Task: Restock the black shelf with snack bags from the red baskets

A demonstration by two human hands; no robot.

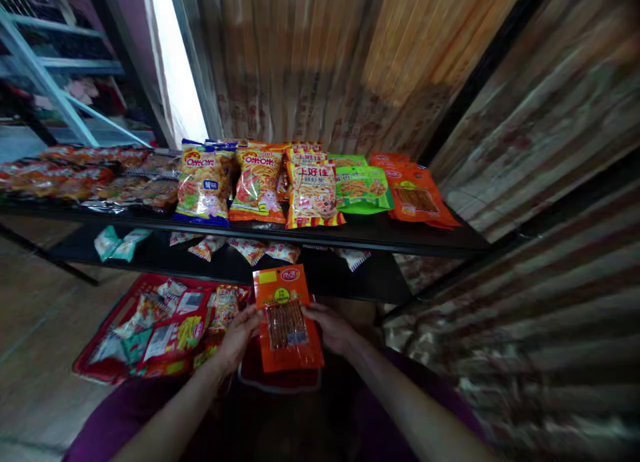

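Observation:
An orange snack packet (287,319) with a clear window showing brown sticks is held upright in front of me. My left hand (244,332) grips its left edge and my right hand (327,323) its right edge, fingers partly hidden behind it. Similar orange packets (420,197) lie in a pile at the right end of the black shelf (370,234). Beside them are green packets (363,189), then upright bags of prawn crackers (314,194), orange bags (257,185) and blue-edged bags (204,185).
A red basket (83,355) of mixed snack packets stands on the floor at left. Small snack bags (247,249) lie on the lower shelf (165,252). Clear-wrapped snacks (75,175) fill the upper shelf's left. A corrugated sheet (320,69) and dark rack posts (480,75) stand behind.

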